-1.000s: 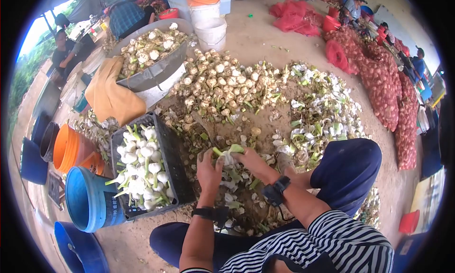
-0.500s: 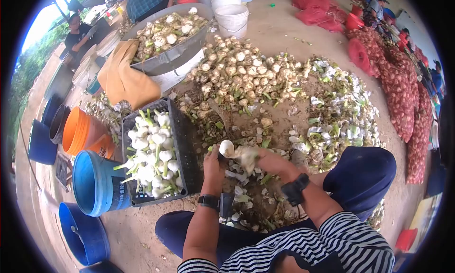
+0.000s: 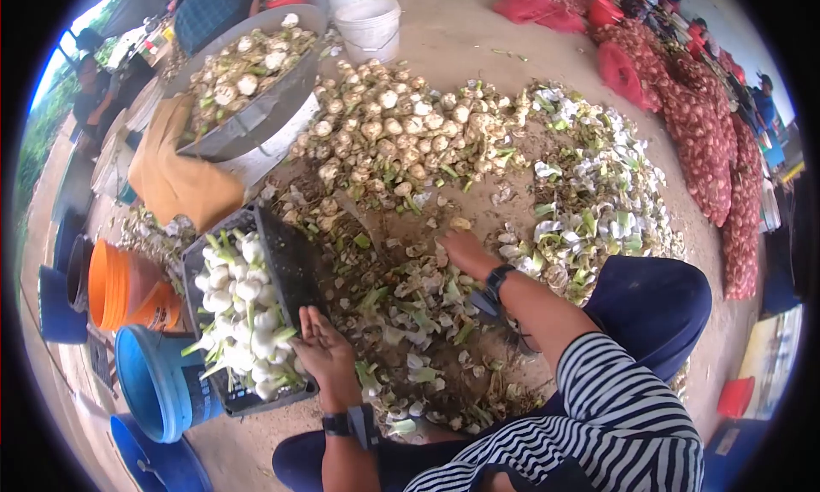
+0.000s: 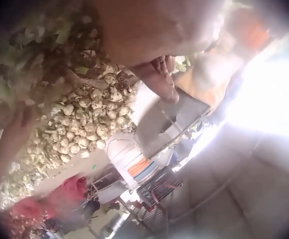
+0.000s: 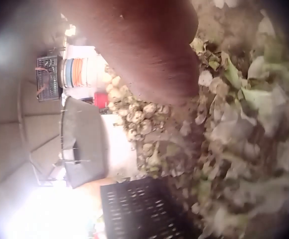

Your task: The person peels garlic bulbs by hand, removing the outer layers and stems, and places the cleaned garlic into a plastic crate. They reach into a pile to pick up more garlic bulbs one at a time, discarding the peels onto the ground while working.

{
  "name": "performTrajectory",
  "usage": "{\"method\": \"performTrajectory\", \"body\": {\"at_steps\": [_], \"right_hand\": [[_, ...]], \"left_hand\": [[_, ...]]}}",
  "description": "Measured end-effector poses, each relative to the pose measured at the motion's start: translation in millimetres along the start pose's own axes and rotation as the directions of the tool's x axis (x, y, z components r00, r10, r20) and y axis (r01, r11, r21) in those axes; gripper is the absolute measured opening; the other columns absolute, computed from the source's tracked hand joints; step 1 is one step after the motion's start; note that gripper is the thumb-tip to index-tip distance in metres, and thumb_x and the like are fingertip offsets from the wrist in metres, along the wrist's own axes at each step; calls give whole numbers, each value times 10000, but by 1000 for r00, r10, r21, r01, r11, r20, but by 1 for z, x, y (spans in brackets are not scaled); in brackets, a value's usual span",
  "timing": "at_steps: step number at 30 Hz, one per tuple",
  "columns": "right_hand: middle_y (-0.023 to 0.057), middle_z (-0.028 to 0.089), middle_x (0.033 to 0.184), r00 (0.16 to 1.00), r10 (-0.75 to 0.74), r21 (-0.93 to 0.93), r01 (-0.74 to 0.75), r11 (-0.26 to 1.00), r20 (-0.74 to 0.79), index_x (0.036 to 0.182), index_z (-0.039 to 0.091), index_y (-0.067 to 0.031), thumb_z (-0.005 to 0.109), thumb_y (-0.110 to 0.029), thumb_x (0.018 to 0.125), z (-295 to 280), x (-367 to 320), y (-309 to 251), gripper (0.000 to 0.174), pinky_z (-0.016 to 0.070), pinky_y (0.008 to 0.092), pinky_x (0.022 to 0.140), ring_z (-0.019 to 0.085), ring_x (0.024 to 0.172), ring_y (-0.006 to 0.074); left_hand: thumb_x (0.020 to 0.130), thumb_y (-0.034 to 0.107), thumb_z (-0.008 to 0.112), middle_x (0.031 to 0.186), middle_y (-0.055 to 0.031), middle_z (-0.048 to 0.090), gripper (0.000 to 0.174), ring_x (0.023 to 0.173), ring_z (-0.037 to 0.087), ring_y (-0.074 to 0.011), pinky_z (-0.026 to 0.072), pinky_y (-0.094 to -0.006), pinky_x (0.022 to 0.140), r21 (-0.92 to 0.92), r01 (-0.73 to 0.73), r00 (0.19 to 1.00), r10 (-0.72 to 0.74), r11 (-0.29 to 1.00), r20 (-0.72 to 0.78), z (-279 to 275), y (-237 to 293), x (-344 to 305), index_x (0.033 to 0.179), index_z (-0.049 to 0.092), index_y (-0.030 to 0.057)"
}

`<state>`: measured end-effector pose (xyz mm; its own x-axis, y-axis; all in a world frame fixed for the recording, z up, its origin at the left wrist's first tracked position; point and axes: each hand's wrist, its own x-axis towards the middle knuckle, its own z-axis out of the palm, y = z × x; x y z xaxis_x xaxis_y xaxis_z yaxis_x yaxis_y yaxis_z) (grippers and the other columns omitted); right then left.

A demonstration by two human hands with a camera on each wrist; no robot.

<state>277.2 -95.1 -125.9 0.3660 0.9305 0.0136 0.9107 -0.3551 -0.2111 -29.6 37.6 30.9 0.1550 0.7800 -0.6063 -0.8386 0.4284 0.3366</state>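
Observation:
A black plastic crate (image 3: pixel 295 261) holds a heap of clean white garlic bulbs (image 3: pixel 248 313) with green stems. At the crate's near right side is my left hand (image 3: pixel 326 351), palm up with fingers extended, nothing in it. My right hand (image 3: pixel 468 251) reaches low over the ground in front of me, close to a tan garlic bulb (image 3: pixel 459 224). Its fingertips are hidden, and I cannot tell whether they hold anything. Beyond it lies a pile of untrimmed garlic bulbs (image 3: pixel 393 133). Peeled skins and leaf scraps (image 3: pixel 410 300) cover the ground between my arms.
A grey tub (image 3: pixel 248 133) with more garlic stands at the back left, a tan cloth (image 3: pixel 184 172) over its edge. Blue bucket (image 3: pixel 149 389) and orange bucket (image 3: pixel 120 283) flank the crate. More peelings (image 3: pixel 598 202) and red net sacks (image 3: pixel 692 142) lie to the right.
Earlier both hands were together working on a garlic bulb, its outer skin coming off. Now the left hand has moved to the crate with nothing in it, and the right has reached forward.

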Motion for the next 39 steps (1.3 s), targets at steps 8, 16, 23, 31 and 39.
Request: {"method": "performTrajectory", "body": {"at_steps": [8,16,23,31,39], "right_hand": [[132,603,1133,851,470,291,-523,801,234,1232,558,-74,632,-74,790,-37,24,36,449,428,436,935,485,1182,319],[106,582,1163,935,141,945,-322,-55,326,1362,462,-66,563,-129,883,-68,-34,-83,494,458,267,807,552,990,157],[31,619,921,902,341,964,-249,-93,265,1316,500,-4,509,-45,817,-52,-50,-129,500,432,253,658,524,756,116],[180,640,979,889,423,963,-245,113,177,1307,486,29,480,-15,761,-127,-73,-140,548,462,362,718,607,836,218],[-6,621,944,975,214,834,72,-547,56,1218,562,-38,526,-233,940,-116,-87,-151,341,451,239,645,567,773,113]], "left_hand": [[998,392,439,964,-79,633,398,891,621,-186,498,-286,718,762,142,839,-486,632,247,-17,-48,-14,1153,560,47],[860,35,624,1191,-101,568,439,1070,540,-174,423,-294,918,844,-440,801,-292,306,523,-18,-71,-26,1283,506,23],[696,35,736,1032,-204,606,409,974,578,-386,465,-421,854,516,-835,550,-344,-191,761,-20,-78,-33,1086,615,12],[856,73,618,1058,-116,584,286,945,581,-256,486,-372,818,775,-526,687,-362,350,630,-9,-79,-50,1133,556,48],[975,249,436,1166,-101,520,343,984,562,-218,494,-336,789,720,-64,754,-439,691,489,5,-64,-51,1256,453,53]]}}
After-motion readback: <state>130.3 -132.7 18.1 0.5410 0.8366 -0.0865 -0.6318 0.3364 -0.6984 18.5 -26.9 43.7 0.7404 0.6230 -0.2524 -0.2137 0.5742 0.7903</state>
